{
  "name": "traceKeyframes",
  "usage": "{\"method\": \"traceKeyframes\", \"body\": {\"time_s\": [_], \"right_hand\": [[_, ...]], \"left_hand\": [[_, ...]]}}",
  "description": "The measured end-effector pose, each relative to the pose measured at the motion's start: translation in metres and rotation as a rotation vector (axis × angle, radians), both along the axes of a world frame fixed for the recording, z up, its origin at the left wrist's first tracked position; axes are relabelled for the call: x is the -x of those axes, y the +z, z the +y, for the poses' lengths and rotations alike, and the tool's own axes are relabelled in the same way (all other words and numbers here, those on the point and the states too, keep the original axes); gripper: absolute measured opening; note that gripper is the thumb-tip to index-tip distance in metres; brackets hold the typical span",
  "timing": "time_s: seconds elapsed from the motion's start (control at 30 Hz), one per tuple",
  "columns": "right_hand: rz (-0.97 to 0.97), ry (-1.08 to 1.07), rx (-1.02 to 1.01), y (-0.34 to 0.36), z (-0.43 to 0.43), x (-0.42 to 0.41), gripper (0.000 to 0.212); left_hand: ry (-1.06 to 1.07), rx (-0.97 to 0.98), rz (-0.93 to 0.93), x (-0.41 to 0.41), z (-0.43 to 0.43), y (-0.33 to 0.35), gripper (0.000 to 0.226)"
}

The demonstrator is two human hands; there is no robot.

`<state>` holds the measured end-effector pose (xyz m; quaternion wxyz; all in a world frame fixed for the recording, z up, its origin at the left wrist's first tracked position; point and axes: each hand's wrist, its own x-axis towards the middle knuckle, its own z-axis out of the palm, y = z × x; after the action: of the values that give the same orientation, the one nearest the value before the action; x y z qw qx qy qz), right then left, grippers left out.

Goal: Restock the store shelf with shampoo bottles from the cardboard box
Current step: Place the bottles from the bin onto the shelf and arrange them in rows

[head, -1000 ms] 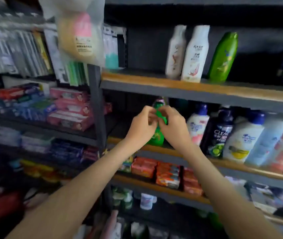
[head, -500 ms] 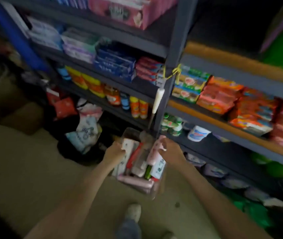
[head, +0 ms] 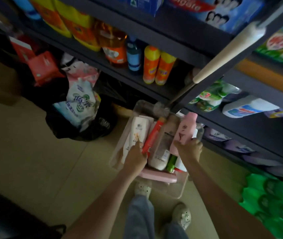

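Both hands, up at the shelf on a green bottle a second ago, are now reaching down into the clear box (head: 120,152) on the floor. The right hand (head: 189,150) is gripping a pink shampoo bottle (head: 184,130). The left hand (head: 135,158) is resting between a cream bottle (head: 137,130) and a red bottle (head: 152,135), its grip unclear. Beyond, a pale handle (head: 223,54) is hanging over the box's far edge, beside orange bottles (head: 158,66) on the shelf (head: 154,87).

I see a clear, glossy plastic box (head: 180,187), a smooth pink plastic bottle (head: 184,131), a dark matt metal shelf (head: 257,135) and smooth beige floor tiles (head: 34,152).
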<state>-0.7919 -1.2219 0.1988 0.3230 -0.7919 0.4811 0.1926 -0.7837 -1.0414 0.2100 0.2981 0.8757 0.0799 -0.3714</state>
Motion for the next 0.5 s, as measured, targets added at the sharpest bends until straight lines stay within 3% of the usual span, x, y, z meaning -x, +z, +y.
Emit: {"method": "traceKeyframes", "body": {"time_s": [0.07, 0.23, 0.4, 0.5], "right_hand": [[-0.080, -0.064, -0.011, -0.005, -0.003, -0.006, 0.071], [-0.007, -0.021, -0.145, -0.002, -0.011, -0.017, 0.044], [-0.071, -0.105, -0.557, 0.025, -0.018, -0.003, 0.033], [-0.220, -0.089, -0.693, 0.050, -0.020, 0.016, 0.036]], "left_hand": [[0.001, 0.050, -0.009, 0.002, -0.009, -0.012, 0.022], [0.011, 0.175, -0.047, 0.002, -0.036, -0.009, 0.026], [-0.006, 0.292, -0.145, -0.004, -0.067, 0.005, 0.012], [0.106, 0.469, -0.095, -0.009, -0.082, 0.031, 0.036]]}}
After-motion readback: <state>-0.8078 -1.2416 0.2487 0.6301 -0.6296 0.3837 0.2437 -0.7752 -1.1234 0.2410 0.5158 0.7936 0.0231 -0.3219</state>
